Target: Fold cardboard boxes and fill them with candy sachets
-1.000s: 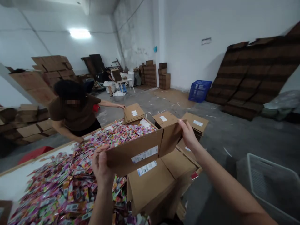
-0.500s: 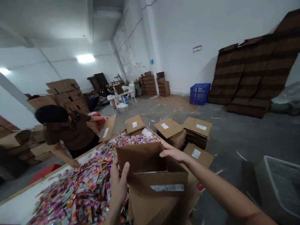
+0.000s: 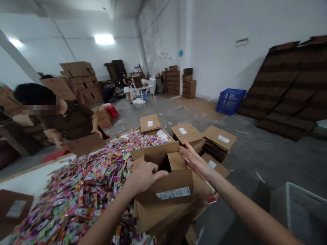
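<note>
A small cardboard box (image 3: 170, 185) with a white label on its near side stands with its top open, on flattened cardboard. My left hand (image 3: 146, 175) is at its left side, fingers curled over the flap there and thumb stretched toward the opening. Against the right side lies my right hand (image 3: 193, 159), fingers straight and close to the upper edge. The right flap (image 3: 176, 161) is folded inward over part of the opening. Left of the box spreads a large heap of small colourful wrapped packets (image 3: 94, 183) on a white-topped table (image 3: 28, 180).
Stacks of flattened boxes (image 3: 186, 132) stand beyond and right. A co-worker (image 3: 68, 117) across the table handles a cardboard piece (image 3: 88, 144). A blue crate (image 3: 231, 101) sits by the wall, a pale crate (image 3: 306, 207) at lower right. Another person (image 3: 126, 86) is far back.
The right flap has folded inward. My left hand has moved up and over the box's left side; my right hand has shifted outside the right side. The co-worker's cardboard has come lower.
</note>
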Demonstrator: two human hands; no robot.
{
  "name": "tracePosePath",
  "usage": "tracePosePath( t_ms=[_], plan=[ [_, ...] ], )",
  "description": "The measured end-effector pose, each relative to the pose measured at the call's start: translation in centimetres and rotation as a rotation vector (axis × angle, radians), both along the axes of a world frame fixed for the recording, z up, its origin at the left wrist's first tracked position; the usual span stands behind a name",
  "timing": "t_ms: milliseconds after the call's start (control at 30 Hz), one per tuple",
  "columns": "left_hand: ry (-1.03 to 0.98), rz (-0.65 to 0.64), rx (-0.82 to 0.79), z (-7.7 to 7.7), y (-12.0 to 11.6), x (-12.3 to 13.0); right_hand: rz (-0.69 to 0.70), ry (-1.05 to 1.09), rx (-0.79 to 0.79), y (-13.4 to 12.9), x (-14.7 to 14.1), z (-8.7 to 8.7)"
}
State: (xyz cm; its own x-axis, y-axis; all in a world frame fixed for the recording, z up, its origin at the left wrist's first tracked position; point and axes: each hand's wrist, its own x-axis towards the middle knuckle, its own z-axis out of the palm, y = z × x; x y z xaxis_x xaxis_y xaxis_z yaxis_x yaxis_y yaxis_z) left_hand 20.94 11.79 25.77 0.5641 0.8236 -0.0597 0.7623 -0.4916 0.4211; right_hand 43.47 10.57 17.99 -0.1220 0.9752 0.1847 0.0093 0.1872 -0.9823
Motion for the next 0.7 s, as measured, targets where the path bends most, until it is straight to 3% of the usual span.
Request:
tracePosePath(
  t_ms=[100, 200, 267, 333, 433, 500, 567, 633, 700],
  plan=[
    [-0.005, -0.078, -0.06, -0.3, 1.8, -0.1, -0.015, -0.037, -0.005, -1.5, -0.1, -0.6],
    [-0.026, -0.039, -0.031, -2.1, 2.7, 0.4, -0.165, -0.203, 0.013, -2.2, -1.1, -1.8],
    [-0.068, 0.001, 0.093, -3.3, 2.9, 1.0, -0.278, -0.235, 0.054, -2.4, -1.5, -2.6],
    [-0.079, -0.073, 0.315, -3.4, 3.4, 1.7, -0.326, -0.188, 0.089, -2.6, -1.5, -3.2],
    [-0.035, -0.095, 0.603, -1.2, 5.7, 2.8, -0.269, -0.138, 0.037, -2.8, -0.7, -3.4],
    [0.027, 0.012, 0.431, 0.5, 7.3, 3.3, -0.237, -0.126, -0.031, -3.0, -0.2, -3.4],
    [0.12, -0.012, 0.179, 1.0, 7.5, 3.4, -0.218, -0.106, -0.074, -3.1, 0.1, -3.5],
    [0.162, -0.082, 0.082, 0.1, 6.1, 3.1, -0.199, -0.102, -0.079, -3.4, 0.1, -3.8],
    [0.139, -0.101, 0.107, -1.9, 3.7, 2.3, -0.25, -0.156, -0.015, -3.6, -0.1, -3.7]
  ],
)
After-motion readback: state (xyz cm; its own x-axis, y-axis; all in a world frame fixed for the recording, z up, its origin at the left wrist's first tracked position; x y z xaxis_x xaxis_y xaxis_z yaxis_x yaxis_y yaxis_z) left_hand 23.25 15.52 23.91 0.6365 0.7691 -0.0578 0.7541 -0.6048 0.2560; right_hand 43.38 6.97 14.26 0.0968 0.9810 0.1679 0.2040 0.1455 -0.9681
